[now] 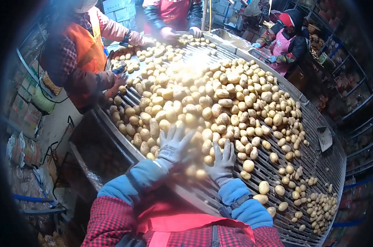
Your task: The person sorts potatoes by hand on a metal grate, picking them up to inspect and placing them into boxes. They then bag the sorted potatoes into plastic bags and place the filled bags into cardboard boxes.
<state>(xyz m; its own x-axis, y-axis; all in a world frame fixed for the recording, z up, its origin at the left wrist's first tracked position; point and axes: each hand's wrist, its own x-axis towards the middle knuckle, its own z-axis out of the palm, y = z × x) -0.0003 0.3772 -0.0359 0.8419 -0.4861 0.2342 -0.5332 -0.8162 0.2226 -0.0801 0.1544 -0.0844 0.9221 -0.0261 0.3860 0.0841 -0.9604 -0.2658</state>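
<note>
Many yellow-brown potatoes [232, 92] are heaped over a slatted sorting table [318, 160]. Wearing a grey-white glove, my left hand [173, 145] lies with its fingers spread against the near side of the heap. To its right, my right hand [222, 161], gloved too, reaches forward with fingers apart, touching potatoes at the heap's near edge. Neither hand grips a potato. Glare washes out part of the heap ahead of and between my hands.
A co-worker in an orange vest [85, 47] stands at the left edge, another in a red apron [173, 16] at the far end. A person in a pink apron [282, 43] is at the far right. A grey scoop-like piece [324, 139] rests on the slats.
</note>
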